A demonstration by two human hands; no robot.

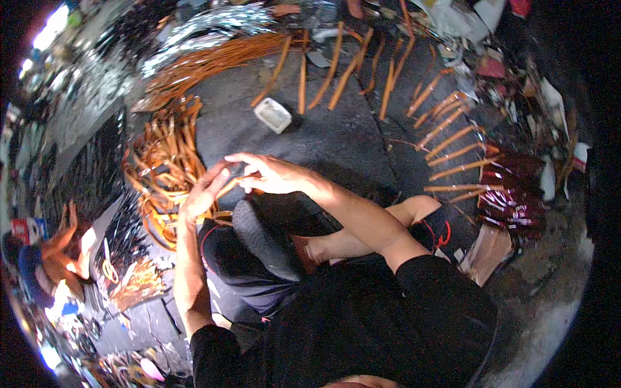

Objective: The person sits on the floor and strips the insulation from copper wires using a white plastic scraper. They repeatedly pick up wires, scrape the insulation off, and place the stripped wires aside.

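Observation:
Both my hands meet in front of my bent knee. My left hand closes on a narrow orange-brown strip that runs between the two hands. The fingers of my right hand pinch close by, around a small dark grey piece whose kind I cannot make out. Just left of my left hand lies a tangled heap of similar orange-brown strips. A small white rectangular dish rests on the dark mat beyond my hands.
Several separate strips lie in an arc along the far and right edges of the mat. A bundle of long thin orange rods lies at the far left. Dark red shiny material is on the right. Another person sits at the left.

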